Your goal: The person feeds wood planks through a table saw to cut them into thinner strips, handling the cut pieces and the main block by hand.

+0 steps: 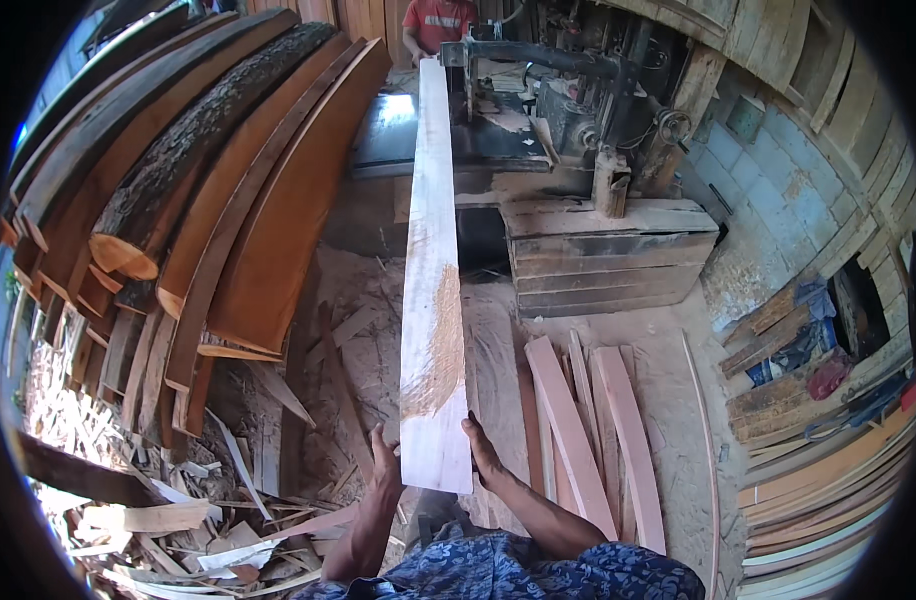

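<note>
A long pale wooden plank, with a rough brown patch along its right side, stretches from my hands to the saw table. My left hand grips its near left edge, and my right hand holds the near right edge. Fingers of both hands are partly hidden beneath the wood. The plank's far end lies by the upright guide of a band saw, over the dark metal saw table. Behind the machine stands a person in a red shirt, with an arm near the plank's far end.
Stacked thick slabs and bark-edged boards rise on the left, above a heap of offcuts. A wooden box stands beside the saw. Several cut pinkish planks lie on the floor to my right. Thin strips are piled at far right.
</note>
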Tool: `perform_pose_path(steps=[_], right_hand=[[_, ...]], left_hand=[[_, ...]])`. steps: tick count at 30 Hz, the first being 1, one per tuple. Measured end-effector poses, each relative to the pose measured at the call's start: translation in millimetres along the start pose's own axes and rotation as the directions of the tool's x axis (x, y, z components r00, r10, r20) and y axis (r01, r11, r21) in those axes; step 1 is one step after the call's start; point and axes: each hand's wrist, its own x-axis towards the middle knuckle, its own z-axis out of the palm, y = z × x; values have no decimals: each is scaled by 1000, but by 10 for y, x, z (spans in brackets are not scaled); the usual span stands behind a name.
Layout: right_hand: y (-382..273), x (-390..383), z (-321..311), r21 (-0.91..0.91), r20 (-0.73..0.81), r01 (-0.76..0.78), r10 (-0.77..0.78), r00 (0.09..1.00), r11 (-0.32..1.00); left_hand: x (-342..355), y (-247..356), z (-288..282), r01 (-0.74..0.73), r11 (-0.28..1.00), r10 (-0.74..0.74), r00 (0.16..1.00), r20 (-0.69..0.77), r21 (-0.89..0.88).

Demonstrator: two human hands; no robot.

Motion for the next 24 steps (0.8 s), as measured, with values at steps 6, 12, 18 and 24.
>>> perform_pose_path(steps=[6,12,18,24], right_hand=[[-1251,2032,218,-126,228,107,-76,971,986],[-2226,3904,-538,-420,49,216,-215,975,881],[-3384,5759,-2683,-941,-323,-241,-425,845,236],[-4424,6080,-4859,-610,-597,-760,-502,626,-224]], left_hand=[[1400,1676,946,-316,933,295,946,-137,-171],[2036,2228,1299,-444,878,479,826,-298,179],[2465,1965,1220,-216,958,272,891,-363,189],[2800,1483,1288,322,819,20,811,-585,474]])
